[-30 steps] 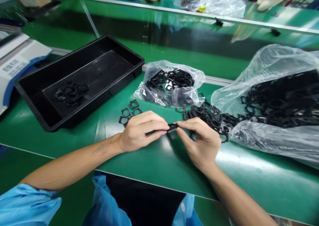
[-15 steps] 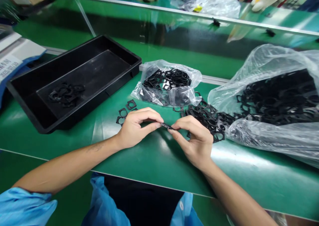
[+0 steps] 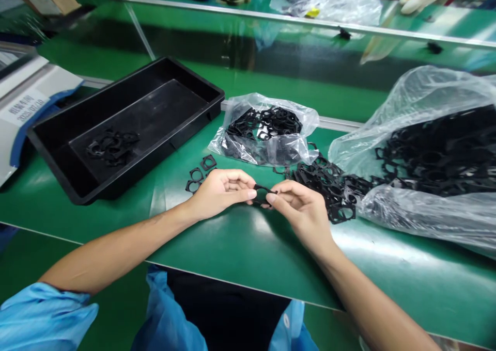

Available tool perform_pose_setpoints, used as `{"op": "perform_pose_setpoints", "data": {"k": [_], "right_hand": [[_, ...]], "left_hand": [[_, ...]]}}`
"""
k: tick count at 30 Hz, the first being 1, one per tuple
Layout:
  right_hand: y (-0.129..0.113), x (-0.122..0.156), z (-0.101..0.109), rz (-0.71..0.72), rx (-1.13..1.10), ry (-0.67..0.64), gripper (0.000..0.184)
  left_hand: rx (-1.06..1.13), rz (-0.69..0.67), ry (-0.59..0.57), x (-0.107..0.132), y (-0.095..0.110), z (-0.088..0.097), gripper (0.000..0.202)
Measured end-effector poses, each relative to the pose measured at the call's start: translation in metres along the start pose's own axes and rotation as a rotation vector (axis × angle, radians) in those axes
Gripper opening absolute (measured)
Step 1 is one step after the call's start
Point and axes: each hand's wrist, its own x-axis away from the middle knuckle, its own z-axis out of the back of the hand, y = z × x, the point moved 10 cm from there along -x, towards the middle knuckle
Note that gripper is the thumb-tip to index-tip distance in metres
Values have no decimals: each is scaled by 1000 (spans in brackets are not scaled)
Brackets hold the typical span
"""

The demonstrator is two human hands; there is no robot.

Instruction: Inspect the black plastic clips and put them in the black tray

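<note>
Between my two hands is a thin black plastic ring frame [image 3: 265, 188] with a large round hole, held just above the green table [image 3: 240, 258]. My left hand [image 3: 227, 192] pinches its left edge between thumb and fingers. Its right edge is pinched by my right hand [image 3: 300, 206]. Part of the frame is hidden behind my fingertips. Beyond my left hand lie several loose ring frames [image 3: 196, 174]. A heap of similar black frames [image 3: 321, 180] spreads out just beyond my right hand.
A black tray [image 3: 170, 142] at the left holds a small pile of frames. Behind my hands sits a clear plastic bag [image 3: 256, 152] of frames; a larger bag [image 3: 411, 209] lies at the right. A white and blue machine [image 3: 34, 103] stands far left. A clear panel runs along the back.
The ring frame has turned from edge-on to tilted, so its round hole now shows. Both hands keep their pinch on it. The whole view has shifted slightly.
</note>
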Motion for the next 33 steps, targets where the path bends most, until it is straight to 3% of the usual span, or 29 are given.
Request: {"op": "perform_pose_setpoints", "data": {"k": [7,13,20,33], "right_hand": [[-5,3,2,57,90,54,27],[6,0,-5,-61,-30,-27,38],[2,2,-5,-17,-17,-9,36],[3,1,-9,-69,-81,-63,32]], "left_hand": [[0,19,18,0,-4,1,30],[24,79,-22,0,-9,-2,33],[-9,26,2,0,-5,0,27],[110,119,-109,0,-13,-6,30]]}}
